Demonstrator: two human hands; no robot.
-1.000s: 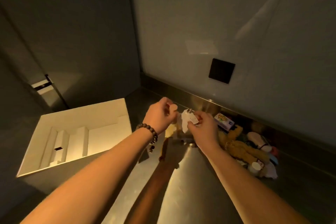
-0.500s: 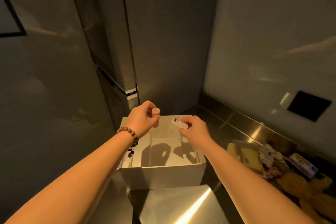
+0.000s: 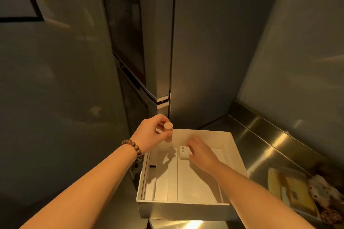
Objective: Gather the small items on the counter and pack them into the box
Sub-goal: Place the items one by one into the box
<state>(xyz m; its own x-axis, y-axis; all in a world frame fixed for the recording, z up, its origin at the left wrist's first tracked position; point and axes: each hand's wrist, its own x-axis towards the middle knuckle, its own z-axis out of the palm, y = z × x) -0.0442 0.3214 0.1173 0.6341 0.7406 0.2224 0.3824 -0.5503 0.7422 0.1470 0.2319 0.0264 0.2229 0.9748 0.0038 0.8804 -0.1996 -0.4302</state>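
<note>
An open white box (image 3: 188, 210) with stepped white inserts stands on the steel counter in front of me. My left hand (image 3: 152, 131), with a bead bracelet on its wrist, grips a small pale cylinder (image 3: 168, 132) upright over the box's far left corner. My right hand (image 3: 200, 152) reaches inside the box and holds a small white rectangular item (image 3: 184, 152) low near the far wall. Several small items (image 3: 305, 195), among them yellow packets and a patterned pouch, lie on the counter at the right.
The steel counter (image 3: 260, 141) runs to the right along a raised steel backsplash. Tall dark cabinet panels (image 3: 130, 61) stand right behind and left of the box. A bright reflection (image 3: 193, 225) shows on the counter just in front of the box.
Both hands carried their items leftward from the pile to the box. My right hand has dropped into the box with the white item; the view has turned left and closer to the box.
</note>
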